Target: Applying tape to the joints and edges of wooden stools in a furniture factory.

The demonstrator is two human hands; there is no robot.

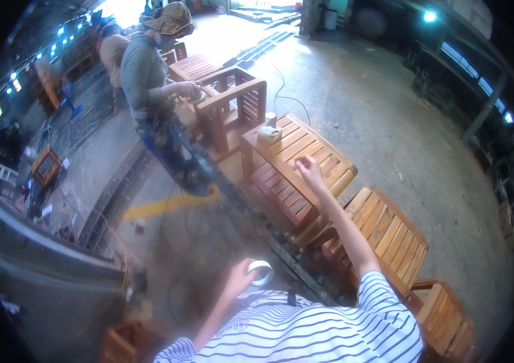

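Observation:
Down in front of my body, my left hand grips a white ring-shaped roll, which looks like a roll of tape. My right hand is stretched forward over a slatted wooden table, its fingers drawn together as in a pinch. Whether something small sits between those fingers is too blurred to make out. Beyond that hand, on the same table, stand a pale container and a small can.
A slatted wooden piece and a smaller one continue the row to the right. A dark rail runs along the near side. Ahead left, a co-worker handles a wooden frame. A cable lies on the floor.

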